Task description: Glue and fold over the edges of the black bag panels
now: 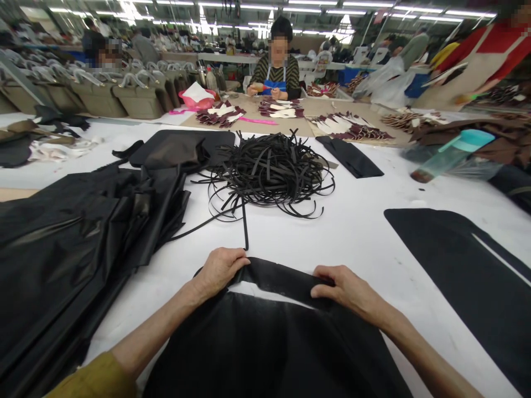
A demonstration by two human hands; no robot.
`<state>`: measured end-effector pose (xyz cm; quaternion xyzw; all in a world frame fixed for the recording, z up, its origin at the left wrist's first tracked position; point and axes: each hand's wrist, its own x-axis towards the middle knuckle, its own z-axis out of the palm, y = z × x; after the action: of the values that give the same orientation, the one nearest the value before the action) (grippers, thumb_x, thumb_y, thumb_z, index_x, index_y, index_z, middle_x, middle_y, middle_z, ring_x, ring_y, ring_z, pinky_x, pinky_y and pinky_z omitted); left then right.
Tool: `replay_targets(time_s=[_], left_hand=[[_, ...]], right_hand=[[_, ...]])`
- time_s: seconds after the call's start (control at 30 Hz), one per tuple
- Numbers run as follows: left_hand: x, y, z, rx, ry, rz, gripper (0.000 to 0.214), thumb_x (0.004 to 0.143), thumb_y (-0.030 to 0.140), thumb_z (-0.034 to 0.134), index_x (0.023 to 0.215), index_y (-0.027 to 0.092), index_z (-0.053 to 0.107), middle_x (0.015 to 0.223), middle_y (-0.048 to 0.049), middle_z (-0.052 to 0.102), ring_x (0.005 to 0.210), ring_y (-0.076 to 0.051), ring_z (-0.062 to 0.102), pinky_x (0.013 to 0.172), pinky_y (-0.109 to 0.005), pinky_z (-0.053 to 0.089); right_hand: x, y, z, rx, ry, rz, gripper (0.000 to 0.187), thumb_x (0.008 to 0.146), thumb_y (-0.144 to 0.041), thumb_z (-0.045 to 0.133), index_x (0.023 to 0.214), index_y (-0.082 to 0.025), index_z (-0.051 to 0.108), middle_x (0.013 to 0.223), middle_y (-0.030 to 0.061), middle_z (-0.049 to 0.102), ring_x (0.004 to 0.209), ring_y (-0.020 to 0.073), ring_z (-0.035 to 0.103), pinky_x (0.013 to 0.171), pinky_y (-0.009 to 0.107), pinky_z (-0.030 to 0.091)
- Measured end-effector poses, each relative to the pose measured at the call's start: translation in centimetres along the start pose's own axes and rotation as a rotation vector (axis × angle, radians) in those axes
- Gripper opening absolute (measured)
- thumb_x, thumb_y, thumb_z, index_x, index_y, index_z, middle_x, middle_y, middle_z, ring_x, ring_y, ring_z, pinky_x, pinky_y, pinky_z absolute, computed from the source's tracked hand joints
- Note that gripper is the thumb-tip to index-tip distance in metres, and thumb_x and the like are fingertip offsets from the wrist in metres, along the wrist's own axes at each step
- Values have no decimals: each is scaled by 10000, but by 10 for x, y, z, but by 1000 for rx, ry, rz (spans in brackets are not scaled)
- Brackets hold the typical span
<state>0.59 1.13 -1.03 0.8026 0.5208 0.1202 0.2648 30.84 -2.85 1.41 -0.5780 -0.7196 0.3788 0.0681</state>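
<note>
A large black leather-like panel (269, 348) lies in front of me, with a long slit near its far edge through which white shows. My left hand (222, 271) is closed on the band of material beyond the slit, at its left part. My right hand (344, 287) pinches the same band farther right, thumb on top. A thin black strip (244, 224) runs down from a tangled heap of black strips (274, 168) and ends at my left fingertips; whether they touch it I cannot tell.
Black sheets (74, 226) are piled at left. Another slit black panel (460, 276) lies at right, near a teal-lidded bottle (452, 155). A folded black piece (350, 156) sits behind the heap. Across the white table (357, 221), a co-worker (277, 72) handles small parts.
</note>
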Motion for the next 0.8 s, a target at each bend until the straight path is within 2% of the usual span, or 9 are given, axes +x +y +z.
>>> replay_targets(time_s=[0.13,0.3,0.37,0.63,0.8], left_hand=[[-3,-1,0,8,7,12,290,868,374,428,659,219,555,562,37,546,562,-132,505,567,-225,351],[-3,-3,6,42,24,51,323,885,402,362,659,225,511,568,30,530,550,-143,495,575,-242,334],[-2,-4,8,68,36,47,332,887,421,347,662,229,500,571,29,522,548,-148,491,578,-250,322],[2,-9,5,92,5,-24,317,871,446,357,688,244,518,569,36,538,571,-158,513,590,-246,335],[2,-4,-11,39,-27,-80,399,867,486,318,630,226,506,556,36,532,572,-154,511,585,-241,369]], right_hand=[[-21,22,-5,-101,78,24,196,806,-306,559,629,-223,579,586,-45,561,586,136,522,544,239,357],[-28,21,6,-220,372,91,214,892,-251,425,737,-214,568,873,16,582,791,160,542,727,278,387],[-25,17,12,-267,450,113,224,908,-241,397,766,-215,568,943,34,574,821,170,531,758,295,380],[-11,20,19,-306,428,103,223,915,-259,439,752,-219,585,881,16,570,800,164,532,721,272,370],[-12,23,15,-201,398,145,203,899,-275,465,745,-221,586,856,6,559,776,154,528,734,275,368]])
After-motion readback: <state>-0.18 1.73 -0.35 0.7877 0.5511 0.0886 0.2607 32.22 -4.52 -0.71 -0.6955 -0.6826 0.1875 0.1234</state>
